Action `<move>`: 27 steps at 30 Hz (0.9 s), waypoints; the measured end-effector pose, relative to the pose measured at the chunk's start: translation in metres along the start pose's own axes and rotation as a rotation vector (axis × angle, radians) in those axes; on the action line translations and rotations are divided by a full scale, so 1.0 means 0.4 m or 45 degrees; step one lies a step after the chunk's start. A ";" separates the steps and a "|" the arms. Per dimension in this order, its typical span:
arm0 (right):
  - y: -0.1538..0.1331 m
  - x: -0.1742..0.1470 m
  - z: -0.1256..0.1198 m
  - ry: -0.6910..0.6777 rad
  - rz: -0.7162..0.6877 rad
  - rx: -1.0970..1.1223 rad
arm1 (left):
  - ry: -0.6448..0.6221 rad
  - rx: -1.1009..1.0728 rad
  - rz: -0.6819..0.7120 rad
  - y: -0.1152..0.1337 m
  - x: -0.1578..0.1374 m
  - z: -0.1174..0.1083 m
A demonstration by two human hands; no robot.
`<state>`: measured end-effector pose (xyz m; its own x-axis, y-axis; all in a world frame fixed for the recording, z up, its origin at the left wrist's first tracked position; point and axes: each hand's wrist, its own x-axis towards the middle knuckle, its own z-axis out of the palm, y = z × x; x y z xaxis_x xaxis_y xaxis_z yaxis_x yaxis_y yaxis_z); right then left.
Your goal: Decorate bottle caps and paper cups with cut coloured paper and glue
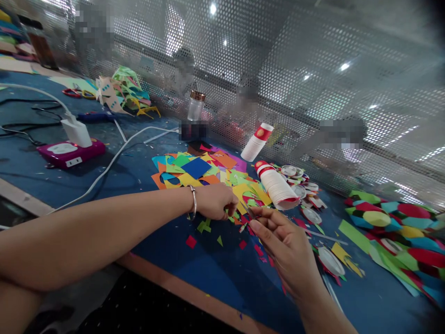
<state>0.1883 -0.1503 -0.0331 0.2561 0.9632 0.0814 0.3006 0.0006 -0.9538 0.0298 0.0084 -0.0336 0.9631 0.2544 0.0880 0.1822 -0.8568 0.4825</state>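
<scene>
In the head view my left hand (219,202), with a silver bangle (193,202) at the wrist, reaches over the colored paper scraps (187,181). Its fingers curl downward, and whatever they pinch is hidden. Close beside it my right hand (281,236) is closed, thumb against fingers, on a thin grey metal tool (249,211). The tool points toward my left fingertips; its exact kind is too small to make out. Small red paper pieces (242,244) and green bits (205,226) lie on the blue table (167,250) below the hands.
Stacked paper cups (276,185) lie beyond my right hand, near another cup stack (255,146). Multicolored paper pieces (399,222) cover the right side. A purple power strip (74,153) with a white cable sits left. A perforated metal screen (278,83) borders the back.
</scene>
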 end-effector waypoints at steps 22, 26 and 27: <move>-0.004 -0.005 0.003 0.018 0.032 -0.040 | 0.591 -1.441 -0.322 0.029 -0.033 -0.021; -0.002 -0.005 0.005 0.039 0.024 -0.063 | 0.601 -1.524 -0.336 0.042 -0.035 -0.016; -0.003 -0.005 0.005 0.040 0.018 -0.064 | 0.604 -1.519 -0.336 0.044 -0.036 -0.015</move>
<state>0.1856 -0.1517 -0.0327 0.2892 0.9541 0.0777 0.3424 -0.0273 -0.9391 0.0180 -0.0075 -0.0211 0.7180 0.6942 0.0506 -0.1684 0.1028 0.9803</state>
